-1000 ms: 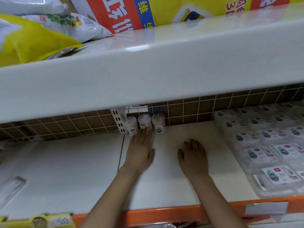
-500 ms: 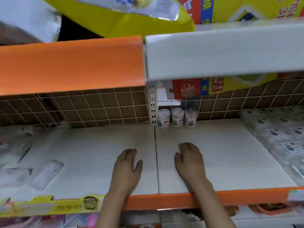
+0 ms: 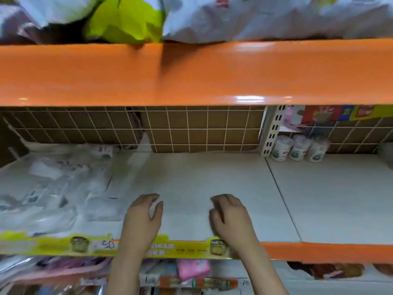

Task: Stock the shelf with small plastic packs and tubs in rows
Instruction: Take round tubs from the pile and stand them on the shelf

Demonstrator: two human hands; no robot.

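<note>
Both empty: left hand [image 3: 143, 218], right hand [image 3: 230, 216], fingers loosely curled over bare shelf [image 3: 191, 182]. Three tubs [image 3: 297, 148] at 2 o'clock against back grid, starting row.

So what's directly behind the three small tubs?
Behind the tubs: white wire grid over brown backing, a slotted upright at their left. Whatever stands behind them lower down is hidden.

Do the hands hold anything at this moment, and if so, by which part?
Nothing is held. The left hand and right hand are over the bare shelf board, fingers loosely curled.
</note>
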